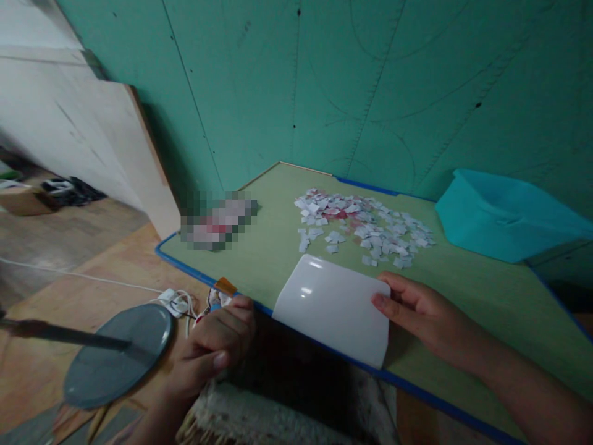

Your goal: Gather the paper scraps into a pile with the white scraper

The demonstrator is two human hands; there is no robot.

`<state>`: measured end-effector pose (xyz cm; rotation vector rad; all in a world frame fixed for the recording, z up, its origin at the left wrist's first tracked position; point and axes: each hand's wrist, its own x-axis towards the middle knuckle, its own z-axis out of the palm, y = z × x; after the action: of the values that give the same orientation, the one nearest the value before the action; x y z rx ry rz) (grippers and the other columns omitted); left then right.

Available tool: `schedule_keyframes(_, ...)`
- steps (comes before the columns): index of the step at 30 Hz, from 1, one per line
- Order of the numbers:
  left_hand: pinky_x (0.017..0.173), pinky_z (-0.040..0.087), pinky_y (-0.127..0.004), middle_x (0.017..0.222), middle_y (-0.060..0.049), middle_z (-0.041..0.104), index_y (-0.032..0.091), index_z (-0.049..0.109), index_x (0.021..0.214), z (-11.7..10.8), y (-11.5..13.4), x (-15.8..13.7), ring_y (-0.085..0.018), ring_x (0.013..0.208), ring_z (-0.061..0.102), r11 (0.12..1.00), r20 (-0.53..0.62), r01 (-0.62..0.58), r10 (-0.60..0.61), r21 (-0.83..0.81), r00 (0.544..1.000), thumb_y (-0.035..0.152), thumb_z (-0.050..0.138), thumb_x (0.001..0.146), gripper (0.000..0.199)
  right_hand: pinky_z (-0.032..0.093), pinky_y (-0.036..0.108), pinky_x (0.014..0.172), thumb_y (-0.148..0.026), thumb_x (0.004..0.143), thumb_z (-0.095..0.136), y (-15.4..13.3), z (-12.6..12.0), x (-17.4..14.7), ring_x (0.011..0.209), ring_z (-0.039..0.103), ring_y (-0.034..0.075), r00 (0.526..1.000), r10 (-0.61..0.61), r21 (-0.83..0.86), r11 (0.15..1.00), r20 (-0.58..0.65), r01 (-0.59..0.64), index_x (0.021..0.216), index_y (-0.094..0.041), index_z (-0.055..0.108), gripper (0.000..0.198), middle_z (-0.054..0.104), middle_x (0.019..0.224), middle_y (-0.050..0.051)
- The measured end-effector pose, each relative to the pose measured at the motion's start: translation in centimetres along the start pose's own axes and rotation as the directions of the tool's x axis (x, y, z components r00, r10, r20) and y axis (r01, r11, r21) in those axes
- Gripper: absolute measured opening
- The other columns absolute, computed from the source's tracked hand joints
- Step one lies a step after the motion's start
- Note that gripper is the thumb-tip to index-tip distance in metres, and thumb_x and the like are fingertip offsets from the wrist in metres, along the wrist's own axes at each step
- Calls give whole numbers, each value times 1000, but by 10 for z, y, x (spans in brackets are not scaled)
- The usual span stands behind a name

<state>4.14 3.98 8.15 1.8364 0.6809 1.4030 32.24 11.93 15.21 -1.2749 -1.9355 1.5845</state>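
Note:
My right hand grips the right edge of a glossy white square plate, thumb against its near surface. The plate lies at the table's front edge, just in front of a spread of small white paper pieces with some pink and red among them. My left hand is curled closed beside the front edge of the table, left of the plate and apart from it. Whatever may be inside its fingers is hidden. Just beyond its knuckles shows a small orange-brown item.
The pale green table has a blue edge. A turquoise bin stands at its right back, and a pixelated object lies at its left. A green wall rises behind. Left are a round grey base and white cables.

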Motion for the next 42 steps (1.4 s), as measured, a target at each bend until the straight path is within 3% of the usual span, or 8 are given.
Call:
schedule_keyframes(6, 71, 31, -39, 42, 4, 36, 20, 33, 49, 1, 1, 3, -14, 42, 39, 1000, 4, 8, -8, -6, 1000, 41, 37, 81, 38, 46, 24, 65, -46, 81, 52, -5, -1, -3, 75, 58, 14, 1000, 1, 24, 1000, -8, 0, 82, -22, 54, 24, 63, 79, 0)
schedule_keyframes(10, 66, 34, -39, 40, 4, 36, 21, 33, 49, 2, 4, 5, -14, 41, 38, 1000, -13, -8, 8, -21, 1000, 38, 40, 81, 37, 46, 26, 63, -47, 79, 54, -6, -11, 0, 73, 58, 16, 965, -50, 34, 998, -257, 61, 82, -23, 53, 24, 62, 75, 1)
schedule_keyframes(15, 64, 43, -38, 45, 2, 37, 20, 37, 49, 3, 6, 5, -15, 43, 44, 1000, -44, -14, 14, -2, 999, 40, 41, 80, 37, 44, 30, 67, -47, 81, 50, -2, -35, 2, 78, 57, 18, 685, -258, -243, 962, -681, 122, 88, -23, 53, 25, 61, 83, 2)
schedule_keyframes(18, 64, 45, -37, 46, 2, 34, 20, 33, 47, 5, 11, 9, -15, 45, 47, 999, -58, 22, -24, -27, 998, 40, 43, 80, 40, 42, 31, 63, -45, 82, 48, 1, -44, 0, 71, 57, 18, 534, -464, -551, 834, -707, -4, 89, -21, 57, 27, 61, 77, 3)
schedule_keyframes(21, 61, 44, -37, 46, 2, 34, 21, 32, 48, 5, 15, 12, -16, 45, 46, 998, -55, 53, -54, -27, 997, 41, 44, 81, 41, 43, 31, 61, -42, 83, 47, 1, -48, -3, 68, 57, 19, 448, -626, -718, 694, -638, -54, 91, -19, 61, 28, 63, 76, 5)
schedule_keyframes(28, 66, 37, -39, 40, 3, 37, 20, 32, 54, 0, 4, 7, -15, 42, 41, 996, 49, -58, 55, 69, 997, 36, 32, 83, 34, 44, 34, 62, -40, 84, 45, 3, -54, -2, 68, 58, 20, 469, -627, -732, 678, -623, -67, 95, -22, 61, 27, 66, 81, 6)
schedule_keyframes(35, 68, 41, -43, 41, -1, 44, 24, 43, 47, 12, 10, 22, -22, 50, 50, 976, -95, -34, 56, 214, 994, 46, 45, 77, 37, 43, 33, 62, -39, 85, 45, 4, -48, 2, 73, 58, 21, 564, -607, -747, 664, -559, -26, 93, -21, 60, 25, 65, 85, 7)
schedule_keyframes(42, 62, 44, -40, 43, 0, 39, 23, 40, 48, 8, 10, 14, -20, 48, 47, 991, -81, 8, 3, 137, 997, 45, 44, 80, 39, 41, 32, 58, -46, 82, 49, 8, -54, -4, 68, 53, 19, 609, -472, -557, 828, -637, 60, 92, -23, 59, 28, 59, 76, 4)
